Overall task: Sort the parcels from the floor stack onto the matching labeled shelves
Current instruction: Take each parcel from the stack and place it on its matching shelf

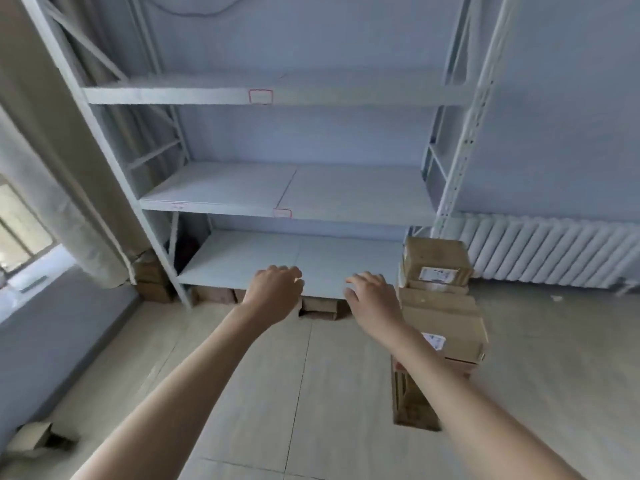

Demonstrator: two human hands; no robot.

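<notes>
Parcels [441, 306] stand in a brown cardboard stack on the floor [329, 393] at our right, beside the right post of the pale shelving unit [145, 216]; the topmost box carries a white label on its near face, and another label shows on a lower box just beyond our right forearm. We hold both arms out in front, and neither hand has anything in it. Our right hand [372, 299] hangs in front of the lowest shelf [294, 258], back of the hand toward us, fingers loosely bent and a little apart; the stack sits just to the right of those fingers, near but apart from them as far as we can tell. Our left hand [273, 292] is further left, well apart from the stack, its fingers curled downward and holding nothing. Small red-edged labels sit on the front edges of the middle shelf [282, 213] and the upper shelf [260, 96]; we cannot read them. More cardboard boxes [211, 294] lie under the lowest shelf. A white radiator [554, 251] runs along the wall behind the stack.
</notes>
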